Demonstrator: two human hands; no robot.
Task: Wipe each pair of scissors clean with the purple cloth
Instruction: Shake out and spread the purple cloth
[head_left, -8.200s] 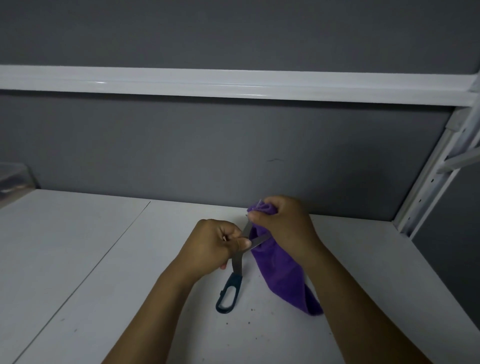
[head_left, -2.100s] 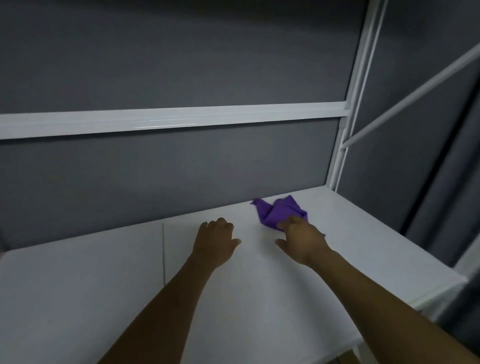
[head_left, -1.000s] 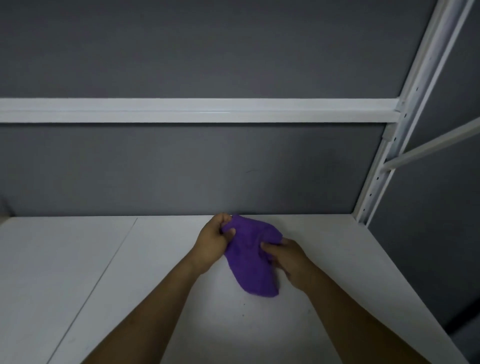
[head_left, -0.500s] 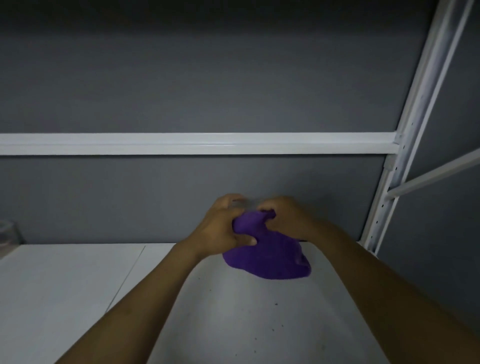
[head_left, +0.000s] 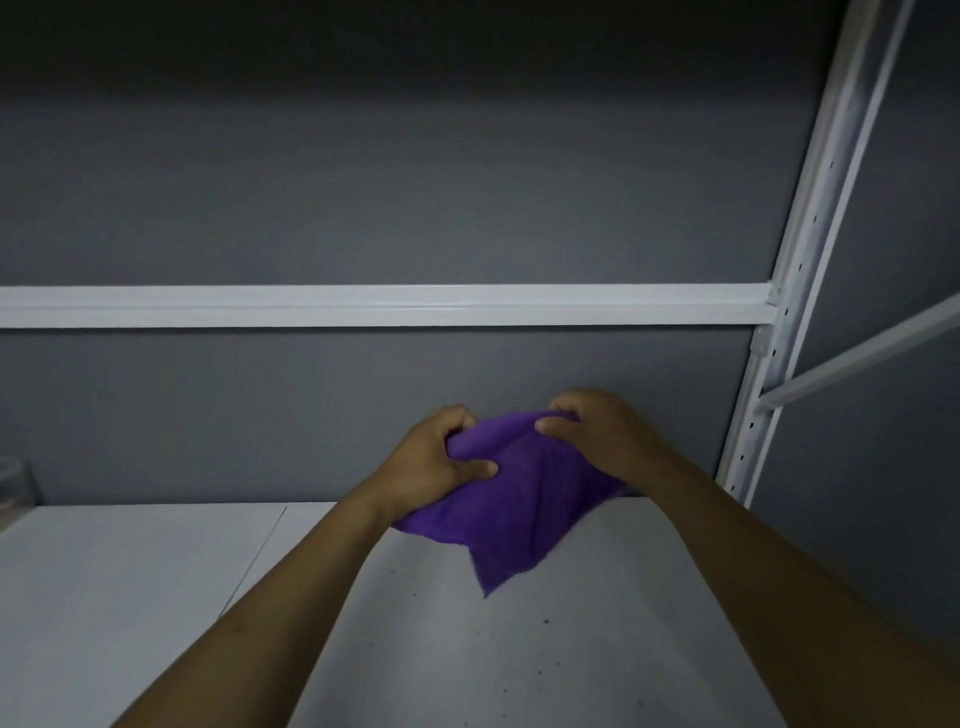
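The purple cloth (head_left: 519, 499) hangs in the air above the white table (head_left: 156, 597), held up by both hands. My left hand (head_left: 436, 462) grips its upper left edge, thumb pressed on the front of the fabric. My right hand (head_left: 597, 434) pinches the upper right edge. The cloth is spread between them and one corner points down toward the table. No scissors are in view.
A grey back wall with a white horizontal rail (head_left: 384, 305) runs behind the table. A white perforated upright (head_left: 795, 291) stands at the right. A clear container (head_left: 13, 483) shows at the far left edge. Small dark specks lie on the table under the cloth.
Both hands took the cloth off the table and lifted it. Since half a second ago they have moved apart, spreading the bunched cloth wider. The scissors seen earlier are gone from view.
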